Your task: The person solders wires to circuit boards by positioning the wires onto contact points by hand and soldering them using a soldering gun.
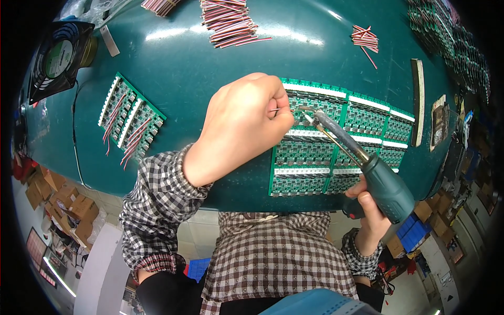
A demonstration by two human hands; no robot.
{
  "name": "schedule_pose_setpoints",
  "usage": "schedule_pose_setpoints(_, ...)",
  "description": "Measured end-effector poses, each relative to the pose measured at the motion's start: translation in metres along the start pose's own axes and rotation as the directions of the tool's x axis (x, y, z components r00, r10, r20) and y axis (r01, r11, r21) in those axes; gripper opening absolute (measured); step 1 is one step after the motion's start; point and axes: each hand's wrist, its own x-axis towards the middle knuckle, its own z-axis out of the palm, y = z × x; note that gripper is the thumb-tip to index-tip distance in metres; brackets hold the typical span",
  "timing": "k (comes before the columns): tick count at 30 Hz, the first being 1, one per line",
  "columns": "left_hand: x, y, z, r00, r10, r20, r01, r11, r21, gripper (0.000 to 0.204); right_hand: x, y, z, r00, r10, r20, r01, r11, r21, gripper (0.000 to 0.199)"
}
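My left hand (244, 118) is closed in a pinch over the upper left of a green circuit board panel (303, 153). A thin wire (275, 109) shows between its fingers, mostly hidden by them. My right hand (371, 214) is wrapped round the grip of a dark green soldering gun (387, 186). The gun's metal barrel slants up and left, and its tip is close to my left fingertips, over the panel's upper row. Whether the tip touches the board or the wire is too small to tell. White connector strips run along the panel's rows.
To the left lies a smaller circuit board (131, 116) with red and white wires on it. A fan (60, 59) stands at far left. Wire bundles (228, 22) and a small wire pile (365, 39) lie at the back. Stacked boards (446, 37) fill the far right, near a narrow bar (417, 102).
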Motion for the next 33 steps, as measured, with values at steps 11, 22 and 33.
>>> schedule_pose_setpoints(11, 0.009, 0.012, 0.008, 0.999, -0.013, 0.051, 0.016, 0.998, -0.059, 0.006, -0.018, 0.026, -0.060, 0.938, -0.037, -0.346, 0.145, 0.945, 0.294, 0.043)
schedule_pose_setpoints(22, 0.001, 0.010, -0.005, 0.965, -0.201, 0.169, 0.220, 0.969, -0.108, 0.006, 0.006, 0.056, -0.179, 0.424, -0.373, -0.825, 0.217, 0.927, -0.307, 0.025)
schedule_pose_setpoints(33, 0.001, 0.000, 0.001, 0.983, -0.111, 0.148, 0.131, 0.982, -0.135, 0.006, -0.028, 0.027, -0.109, 0.912, -0.160, -0.378, 0.226, 0.964, 0.138, 0.040)
